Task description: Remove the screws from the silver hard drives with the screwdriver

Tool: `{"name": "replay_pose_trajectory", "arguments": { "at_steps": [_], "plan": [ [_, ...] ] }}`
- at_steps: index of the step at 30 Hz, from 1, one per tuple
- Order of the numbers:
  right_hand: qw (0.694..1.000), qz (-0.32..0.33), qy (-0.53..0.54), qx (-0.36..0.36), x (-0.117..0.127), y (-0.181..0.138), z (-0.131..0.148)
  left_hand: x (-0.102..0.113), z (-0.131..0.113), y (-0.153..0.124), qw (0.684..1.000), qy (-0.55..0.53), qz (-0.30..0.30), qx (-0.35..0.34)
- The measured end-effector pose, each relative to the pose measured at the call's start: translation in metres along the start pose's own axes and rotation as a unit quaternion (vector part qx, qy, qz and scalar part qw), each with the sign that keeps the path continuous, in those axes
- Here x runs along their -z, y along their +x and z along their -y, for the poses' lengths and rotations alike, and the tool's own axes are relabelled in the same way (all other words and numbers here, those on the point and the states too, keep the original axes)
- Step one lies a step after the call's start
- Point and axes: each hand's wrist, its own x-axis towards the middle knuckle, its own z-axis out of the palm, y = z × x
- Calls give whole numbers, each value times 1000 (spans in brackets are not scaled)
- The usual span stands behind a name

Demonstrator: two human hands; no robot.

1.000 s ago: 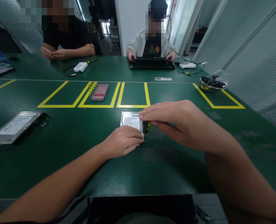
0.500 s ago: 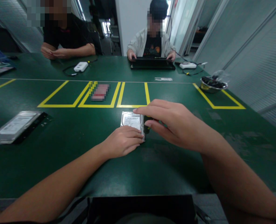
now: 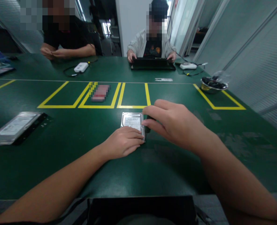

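Right hand (image 3: 173, 125) curls in, flatter half a second ago, pinching dark screwdriver (image 3: 148, 128) at right edge of hard drive (image 3: 132, 120). Drive lies on green table (image 3: 58, 140); left hand (image 3: 123, 141) unmoved across it, thumb hidden, grip unclear.

1. Left hand (image 3: 122, 142) blocks the near part of the small drive (image 3: 131, 120), its fingers lying across it.
2. Right hand (image 3: 178, 126) and the dark screwdriver (image 3: 148, 129) under its fingers block the drive's right edge.
3. The drive's far edge can be reached from the taped side of the desk (image 3: 87, 178).
4. A hand could pass between the small drive and the big drive (image 3: 18, 125) at left.
5. The forearms wall off both near sides, with room between them.
6. Beyond the right hand, a lane runs to the bowl (image 3: 214, 89).
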Motion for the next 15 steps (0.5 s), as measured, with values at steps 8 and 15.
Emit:
{"name": "replay_pose_trajectory", "arguments": {
  "at_steps": [8, 15],
  "plan": [
    [987, -7, 97, 127, -4, -1, -4, 0, -1, 1, 1000, 7, -10, -6],
    [994, -3, -108, 10, -3, 2, -1, 1, 0, 1, 1000, 1, -6, -6]
  ]
}}
